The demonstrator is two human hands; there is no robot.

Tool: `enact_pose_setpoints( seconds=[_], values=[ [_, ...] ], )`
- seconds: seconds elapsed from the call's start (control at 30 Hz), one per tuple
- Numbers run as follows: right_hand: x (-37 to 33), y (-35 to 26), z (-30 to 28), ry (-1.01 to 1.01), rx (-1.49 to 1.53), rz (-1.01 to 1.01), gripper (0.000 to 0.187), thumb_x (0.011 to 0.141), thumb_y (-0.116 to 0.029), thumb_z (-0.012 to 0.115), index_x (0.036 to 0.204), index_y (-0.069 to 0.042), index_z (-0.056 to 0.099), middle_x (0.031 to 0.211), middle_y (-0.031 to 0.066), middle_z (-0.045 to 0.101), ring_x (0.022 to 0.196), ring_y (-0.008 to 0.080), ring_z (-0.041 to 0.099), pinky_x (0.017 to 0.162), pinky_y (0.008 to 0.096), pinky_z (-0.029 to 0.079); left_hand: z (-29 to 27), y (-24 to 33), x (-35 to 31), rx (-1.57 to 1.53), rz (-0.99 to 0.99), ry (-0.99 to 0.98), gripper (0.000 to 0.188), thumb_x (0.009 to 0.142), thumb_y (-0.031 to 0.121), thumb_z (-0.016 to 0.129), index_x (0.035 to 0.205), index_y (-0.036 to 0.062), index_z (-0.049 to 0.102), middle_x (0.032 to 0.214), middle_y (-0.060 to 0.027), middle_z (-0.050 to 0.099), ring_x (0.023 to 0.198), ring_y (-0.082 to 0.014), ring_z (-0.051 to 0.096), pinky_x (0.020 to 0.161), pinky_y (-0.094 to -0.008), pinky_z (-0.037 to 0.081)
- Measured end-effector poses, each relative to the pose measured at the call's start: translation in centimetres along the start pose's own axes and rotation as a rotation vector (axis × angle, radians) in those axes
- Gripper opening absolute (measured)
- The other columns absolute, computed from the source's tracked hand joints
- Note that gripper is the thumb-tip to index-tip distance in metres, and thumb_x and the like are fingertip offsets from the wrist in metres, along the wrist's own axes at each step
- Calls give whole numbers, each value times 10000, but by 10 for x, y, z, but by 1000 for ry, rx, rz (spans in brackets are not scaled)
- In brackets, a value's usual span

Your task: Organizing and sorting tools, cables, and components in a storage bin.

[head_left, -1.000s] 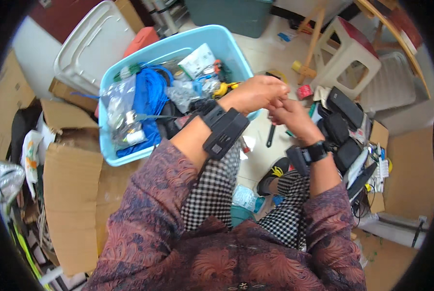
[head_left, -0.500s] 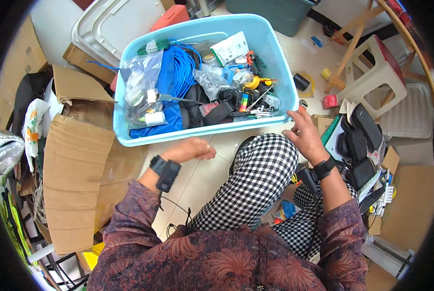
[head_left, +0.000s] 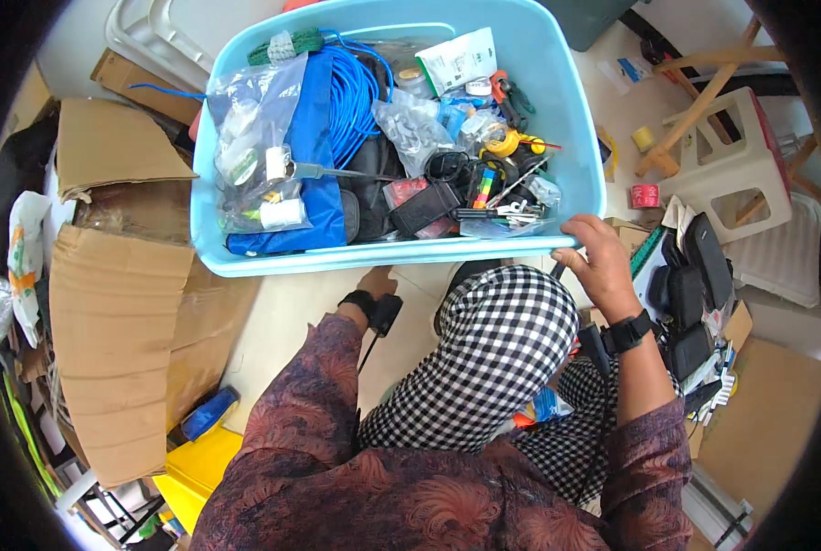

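A light blue plastic tub (head_left: 392,260) full of odds and ends takes up the upper middle. My right hand (head_left: 606,269) pinches its near right corner, fingers over the rim and thumb below. My left hand (head_left: 379,279) reaches under the near edge, so its fingers are hidden by the tub. Inside lie a coil of blue cable (head_left: 346,103), a blue bag (head_left: 309,165), clear plastic bags, a white packet (head_left: 459,61), a yellow tape measure (head_left: 504,144) and pliers (head_left: 511,96). A long thin metal tool (head_left: 355,173) lies across them.
On the left stands an open cardboard box (head_left: 117,340) beside a yellow thing (head_left: 199,464). To the right are black cases (head_left: 676,275), a red tape roll (head_left: 644,196), a beige stool (head_left: 741,165) and wooden legs (head_left: 704,101). My checked trouser leg (head_left: 493,349) rises near the tub.
My left hand has gone forward beneath the tub's near edge. My right hand has closed on the corner rim. The tub now looks larger and sits higher in view.
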State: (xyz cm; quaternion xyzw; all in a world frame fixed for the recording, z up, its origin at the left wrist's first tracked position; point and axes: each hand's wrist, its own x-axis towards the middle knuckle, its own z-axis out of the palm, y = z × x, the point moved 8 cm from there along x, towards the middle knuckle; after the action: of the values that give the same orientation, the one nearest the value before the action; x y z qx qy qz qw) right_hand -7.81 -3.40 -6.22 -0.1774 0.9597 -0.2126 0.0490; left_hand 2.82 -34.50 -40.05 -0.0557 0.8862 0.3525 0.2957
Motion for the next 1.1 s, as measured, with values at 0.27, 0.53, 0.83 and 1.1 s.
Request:
enact_pose_setpoints(
  seconds=[0.27,0.53,0.83,1.1],
  values=[
    [4,8,12,-15,91,7,383,686,-243,728,1002,-62,611,1051,100,590,963,315,545,820,390,444,25,5,46,438,-8,142,380,826,195,499,1159,18,548,1195,-209,552,1120,-340,517,954,-414,393],
    [7,7,10,-25,136,10,348,688,-226,735,956,-45,606,1023,128,595,944,324,570,809,391,456,43,32,37,343,-96,147,372,842,187,475,1166,19,546,1214,-208,540,1133,-332,510,960,-416,386],
    [5,5,12,-17,233,35,334,689,-132,740,969,-22,597,1020,123,588,930,294,577,804,349,457,44,43,44,263,-178,132,364,860,178,448,1174,20,544,1236,-206,528,1149,-324,503,967,-417,378],
    [4,9,15,-2,202,16,340,702,-183,739,973,-34,599,1009,124,596,928,302,578,799,355,460,35,12,22,279,-244,5,360,876,169,424,1181,21,543,1255,-205,517,1162,-316,496,973,-418,371]
  ],
)
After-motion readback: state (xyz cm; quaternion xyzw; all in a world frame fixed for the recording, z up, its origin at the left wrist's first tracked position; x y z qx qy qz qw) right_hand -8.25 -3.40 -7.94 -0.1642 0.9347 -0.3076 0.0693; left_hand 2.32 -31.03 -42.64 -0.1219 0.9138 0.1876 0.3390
